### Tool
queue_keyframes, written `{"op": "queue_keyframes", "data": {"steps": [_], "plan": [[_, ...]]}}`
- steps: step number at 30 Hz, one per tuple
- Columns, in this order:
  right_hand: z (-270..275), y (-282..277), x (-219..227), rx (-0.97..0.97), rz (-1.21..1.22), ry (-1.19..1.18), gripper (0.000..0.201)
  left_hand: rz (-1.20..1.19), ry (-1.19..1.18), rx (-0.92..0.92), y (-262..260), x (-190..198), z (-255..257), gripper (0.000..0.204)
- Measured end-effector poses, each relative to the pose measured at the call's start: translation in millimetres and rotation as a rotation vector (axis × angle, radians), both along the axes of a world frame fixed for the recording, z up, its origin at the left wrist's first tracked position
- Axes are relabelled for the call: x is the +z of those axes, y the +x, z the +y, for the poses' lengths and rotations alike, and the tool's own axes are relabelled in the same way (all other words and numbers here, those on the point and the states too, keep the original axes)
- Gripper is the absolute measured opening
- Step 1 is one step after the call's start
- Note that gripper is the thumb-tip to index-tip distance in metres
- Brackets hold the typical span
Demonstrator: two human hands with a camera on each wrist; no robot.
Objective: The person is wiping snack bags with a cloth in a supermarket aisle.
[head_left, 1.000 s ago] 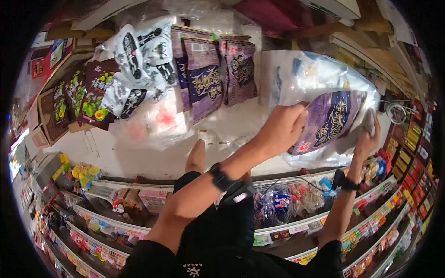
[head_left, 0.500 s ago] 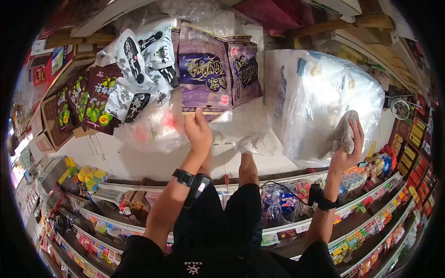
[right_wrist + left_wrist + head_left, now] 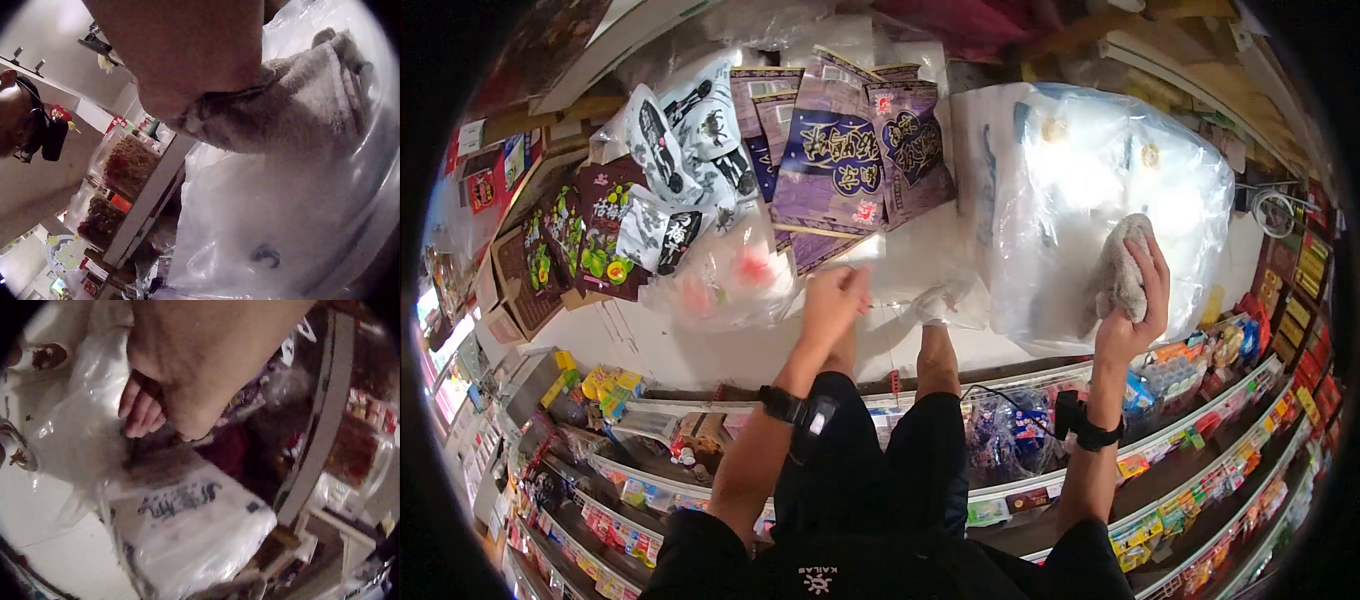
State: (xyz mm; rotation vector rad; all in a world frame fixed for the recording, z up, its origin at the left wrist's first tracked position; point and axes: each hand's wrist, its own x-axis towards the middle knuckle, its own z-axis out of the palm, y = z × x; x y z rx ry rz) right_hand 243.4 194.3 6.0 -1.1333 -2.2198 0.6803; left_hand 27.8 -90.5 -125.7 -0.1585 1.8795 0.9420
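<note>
My right hand (image 3: pixel 1142 300) grips a grey towel (image 3: pixel 1122 272) against a large white pack in clear plastic (image 3: pixel 1025 200); in the right wrist view the bunched towel (image 3: pixel 300 100) lies over the shiny film. My left hand (image 3: pixel 832 305) holds nothing, its fingers loosely bent, just below a purple snack bag (image 3: pixel 828 150). That bag lies on top of other purple bags, overlapping another purple bag (image 3: pixel 912 150) on its right. In the left wrist view my left hand (image 3: pixel 147 403) hangs near loose clear plastic (image 3: pixel 81 431).
White-and-black snack bags (image 3: pixel 658 150) and dark brown bags (image 3: pixel 605 230) lie at the left beside a cardboard box (image 3: pixel 520 285). A clear bag with red print (image 3: pixel 735 280) sits below them. Stocked shelves (image 3: pixel 1040 490) run close around my legs.
My left hand carried a purple bag from over the white pack leftward onto the other purple bags, then let go and drew back. My right hand keeps the towel on the pack.
</note>
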Motion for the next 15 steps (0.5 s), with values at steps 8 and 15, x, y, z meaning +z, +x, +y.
{"op": "queue_keyframes", "data": {"steps": [8, 15], "plan": [[-5.5, -0.4, -4.8, 0.015, 0.027, -0.022, 0.039, 1.183, 0.193, -0.355, -20.2, -58.9, 136.9, 0.020], [-10.1, 9.5, 3.7, -0.031, 0.040, -0.075, 0.036, 0.768, 0.179, -0.436, -28.9, -56.3, 159.0, 0.015]]}}
